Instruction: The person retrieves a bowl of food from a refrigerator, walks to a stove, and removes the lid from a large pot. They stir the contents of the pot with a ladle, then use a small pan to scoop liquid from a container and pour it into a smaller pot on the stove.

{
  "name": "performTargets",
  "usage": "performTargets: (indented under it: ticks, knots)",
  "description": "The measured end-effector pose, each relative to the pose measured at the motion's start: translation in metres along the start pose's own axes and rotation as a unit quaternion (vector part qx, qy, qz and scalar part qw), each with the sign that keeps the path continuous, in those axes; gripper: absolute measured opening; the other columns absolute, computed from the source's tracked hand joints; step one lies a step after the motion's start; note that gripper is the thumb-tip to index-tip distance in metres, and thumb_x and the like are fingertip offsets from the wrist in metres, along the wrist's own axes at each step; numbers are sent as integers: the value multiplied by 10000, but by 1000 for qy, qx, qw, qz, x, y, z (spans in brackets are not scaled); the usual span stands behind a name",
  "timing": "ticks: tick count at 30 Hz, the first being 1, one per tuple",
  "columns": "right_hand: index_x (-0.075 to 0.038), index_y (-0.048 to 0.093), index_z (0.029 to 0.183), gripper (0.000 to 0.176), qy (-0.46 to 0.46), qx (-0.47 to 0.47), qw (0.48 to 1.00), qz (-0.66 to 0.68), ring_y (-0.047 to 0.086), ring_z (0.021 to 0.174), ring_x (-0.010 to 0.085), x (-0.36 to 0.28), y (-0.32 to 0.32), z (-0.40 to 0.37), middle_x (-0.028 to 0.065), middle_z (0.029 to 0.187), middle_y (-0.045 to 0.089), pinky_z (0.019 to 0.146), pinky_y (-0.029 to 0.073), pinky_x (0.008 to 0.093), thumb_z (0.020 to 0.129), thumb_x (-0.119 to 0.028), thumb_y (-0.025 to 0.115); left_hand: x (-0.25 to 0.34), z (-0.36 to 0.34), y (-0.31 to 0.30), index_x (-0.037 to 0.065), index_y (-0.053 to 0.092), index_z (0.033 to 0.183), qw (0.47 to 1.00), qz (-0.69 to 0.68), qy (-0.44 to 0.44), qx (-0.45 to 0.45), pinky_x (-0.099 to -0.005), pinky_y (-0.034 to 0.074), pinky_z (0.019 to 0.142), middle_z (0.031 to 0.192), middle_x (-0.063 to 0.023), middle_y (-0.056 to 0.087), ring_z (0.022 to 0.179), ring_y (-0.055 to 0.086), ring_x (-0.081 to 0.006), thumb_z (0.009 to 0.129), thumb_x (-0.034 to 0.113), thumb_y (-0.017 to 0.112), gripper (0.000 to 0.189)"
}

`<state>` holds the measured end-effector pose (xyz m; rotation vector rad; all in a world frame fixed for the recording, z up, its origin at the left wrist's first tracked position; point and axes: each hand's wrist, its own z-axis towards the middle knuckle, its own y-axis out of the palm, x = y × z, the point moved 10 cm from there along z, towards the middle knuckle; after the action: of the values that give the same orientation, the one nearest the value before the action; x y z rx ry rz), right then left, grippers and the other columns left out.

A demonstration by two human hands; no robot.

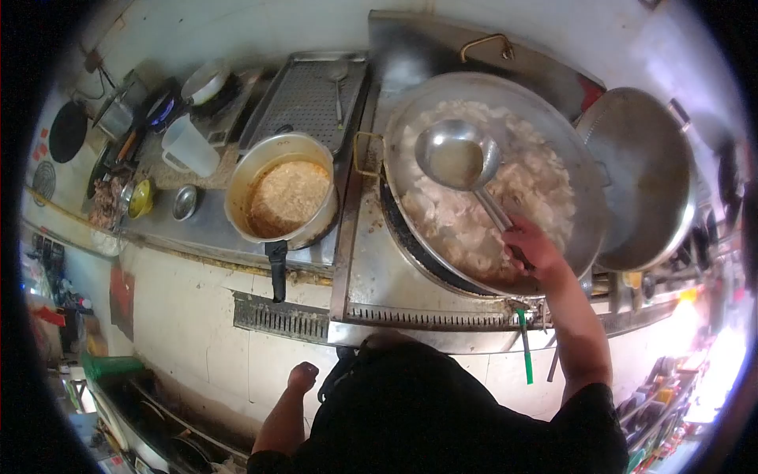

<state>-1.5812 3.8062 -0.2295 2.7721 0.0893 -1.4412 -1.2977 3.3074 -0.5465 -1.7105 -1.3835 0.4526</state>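
My right hand grips the handle of a large steel ladle, whose bowl hovers over a big wok full of pale, simmering food. My left hand hangs down by my side below the counter edge, fingers curled, holding nothing that I can see. A saucepan with a black handle and orange-brown contents stands to the left of the wok.
A second, empty wok leans at the right. A perforated steel tray with a spoon lies behind the saucepan. A white plastic jug, small bowls and pots crowd the far left counter. A floor grate runs below.
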Motion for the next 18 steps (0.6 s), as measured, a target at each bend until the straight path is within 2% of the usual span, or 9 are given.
performTargets:
  ticks: [1,7,8,9,11,15,16,17,18]
  knots:
    - [-70,366,1278,524,-6,-13,1000,-15,392,339,106,-3,7,-19,26,572,462,290,286,234,787,-94,547,-5,2,0,108,594,771,1000,1,3,1,-360,479,783,896,-74,616,921,562,-242,642,100,594,129]
    - [-40,375,1274,530,11,-74,996,38,365,321,98,22,61,-110,46,564,464,287,275,212,758,-6,487,-36,2,-7,96,584,731,998,-1,28,58,-380,487,743,840,-102,605,865,573,-272,626,83,572,106]
    - [-32,366,1291,575,6,-60,998,20,362,319,96,33,67,-119,46,551,459,288,275,213,733,11,497,-37,-2,-8,87,575,724,998,35,21,47,-385,485,741,843,-110,602,867,570,-280,632,76,560,93]
    - [-32,366,1291,575,10,-63,998,19,362,319,96,41,79,-127,46,551,459,288,275,213,733,11,497,-37,-9,-15,77,569,726,999,1,23,44,-391,483,743,849,-117,600,865,567,-293,642,73,546,87]
    - [-2,387,1258,525,23,-113,993,-3,361,346,87,59,112,-145,32,568,450,296,265,216,756,-22,540,-40,-26,-22,78,577,738,999,-9,19,32,-391,482,740,849,-120,600,859,567,-295,653,76,534,95]
    - [-7,422,1207,451,81,-149,983,70,356,349,85,127,160,-159,23,576,435,296,274,212,775,-42,544,-68,-64,11,85,585,733,1000,4,12,18,-384,485,731,852,-116,603,854,570,-280,654,77,530,97]
    - [-20,408,1221,462,126,-150,974,114,359,348,86,152,171,-159,28,583,435,295,277,210,783,-59,551,-75,-75,22,90,592,735,999,29,13,-4,-378,487,734,857,-111,605,862,572,-272,652,72,530,105]
    - [-12,343,1249,461,129,-183,963,148,384,332,108,176,183,-153,68,607,463,274,271,204,820,-48,505,-82,-86,34,96,599,737,998,53,16,-26,-372,488,737,862,-105,606,871,574,-263,650,67,531,114]
    - [-25,372,1206,406,156,-168,958,174,386,338,108,200,190,-150,71,612,463,273,272,202,823,-57,502,-92,-96,44,96,599,737,998,52,18,-28,-372,488,737,862,-105,606,871,574,-263,650,67,531,114]
